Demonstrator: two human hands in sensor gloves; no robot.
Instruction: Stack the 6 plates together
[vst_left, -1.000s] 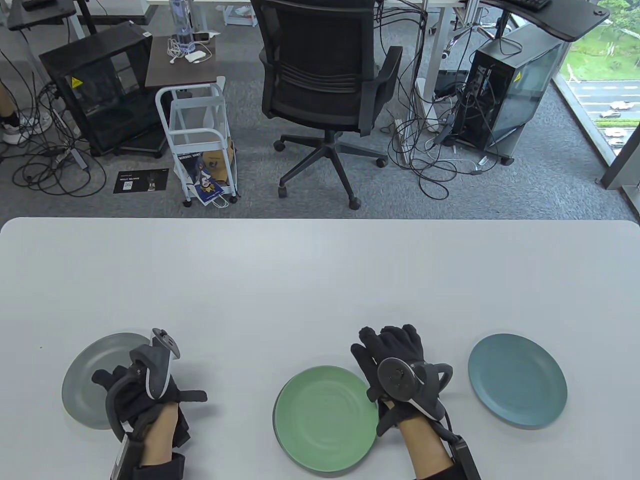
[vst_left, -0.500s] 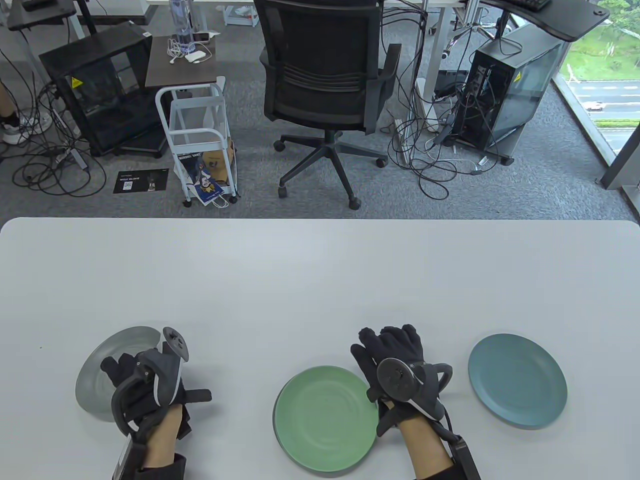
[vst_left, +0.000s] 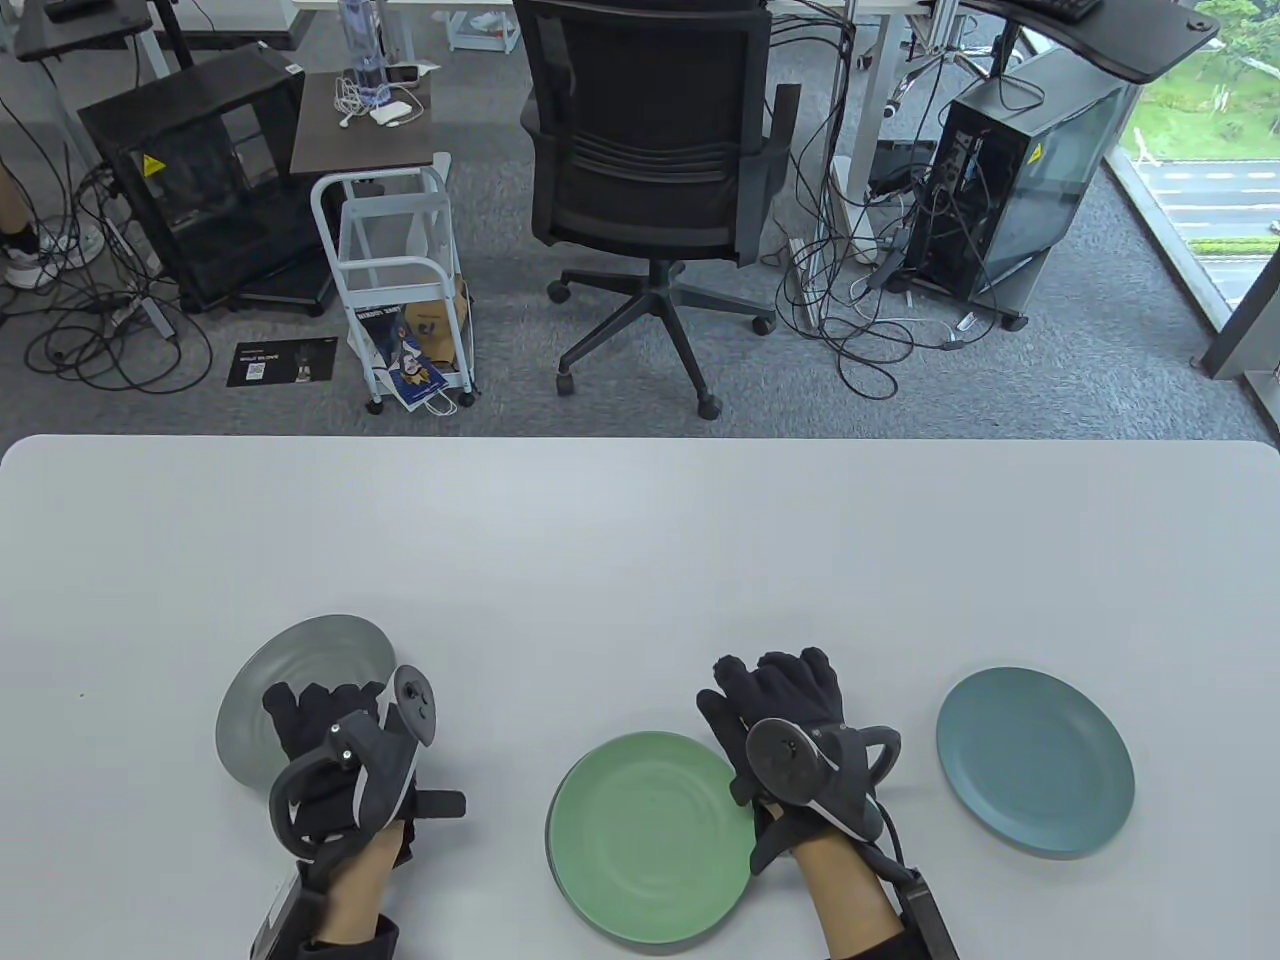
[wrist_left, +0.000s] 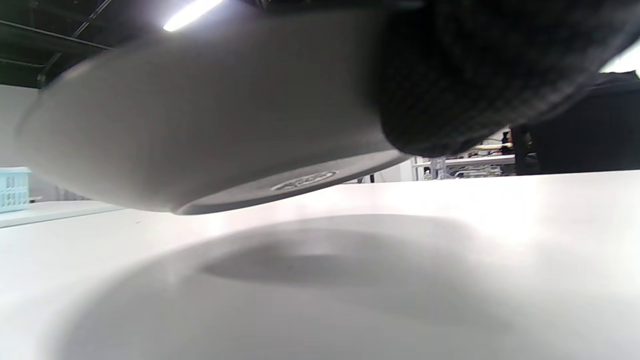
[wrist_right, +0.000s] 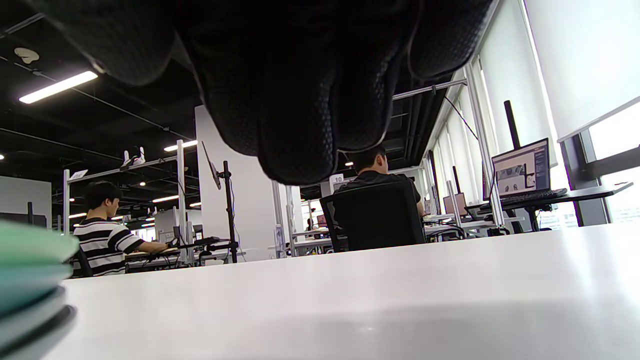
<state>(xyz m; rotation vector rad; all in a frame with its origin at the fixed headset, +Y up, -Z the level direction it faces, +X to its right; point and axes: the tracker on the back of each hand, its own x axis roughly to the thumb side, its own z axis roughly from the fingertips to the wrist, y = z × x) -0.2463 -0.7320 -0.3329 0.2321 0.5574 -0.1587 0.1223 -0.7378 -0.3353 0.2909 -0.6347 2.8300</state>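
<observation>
My left hand grips a grey plate by its near right edge and holds it tilted above the table. In the left wrist view the plate's underside hangs over its shadow, with a gloved finger on it. A stack of plates with a green one on top lies at the front centre; its rims show in the right wrist view. My right hand rests on the table at the stack's far right edge, fingers extended, holding nothing. A blue plate lies alone at the right.
The white table stretches wide behind the plates. Beyond its far edge stand an office chair, a white cart and computer cases on the floor.
My left hand has lifted the grey plate off the table and carried it to the right, toward the green stack. My right hand has stayed put.
</observation>
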